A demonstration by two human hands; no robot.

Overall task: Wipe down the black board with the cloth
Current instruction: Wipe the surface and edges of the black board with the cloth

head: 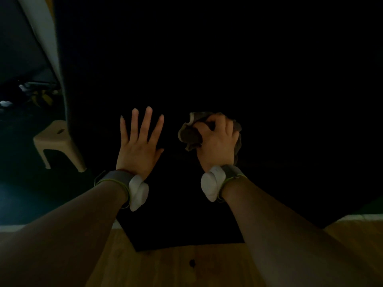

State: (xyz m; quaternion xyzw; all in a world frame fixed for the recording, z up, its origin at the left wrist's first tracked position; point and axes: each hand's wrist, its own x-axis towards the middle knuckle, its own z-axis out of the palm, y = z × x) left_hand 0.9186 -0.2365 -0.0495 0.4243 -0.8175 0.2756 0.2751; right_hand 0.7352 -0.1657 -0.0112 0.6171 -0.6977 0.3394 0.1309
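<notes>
Cloth (191, 135) bunched in right hand (217, 141), left hand (139, 146) flat (fingers spread) on black board (207, 69)

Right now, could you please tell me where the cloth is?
In the head view, right of centre, the cloth is bunched in the right hand over the black board.

Bare black board (228, 69) above both hands

the room is dim. a wooden surface (186, 268) fills 6 o'clock; a pale plastic stool (59, 139) stands on dark floor (20, 183) at 9 o'clock, a pale upright strip (41, 27) at 11.
</notes>
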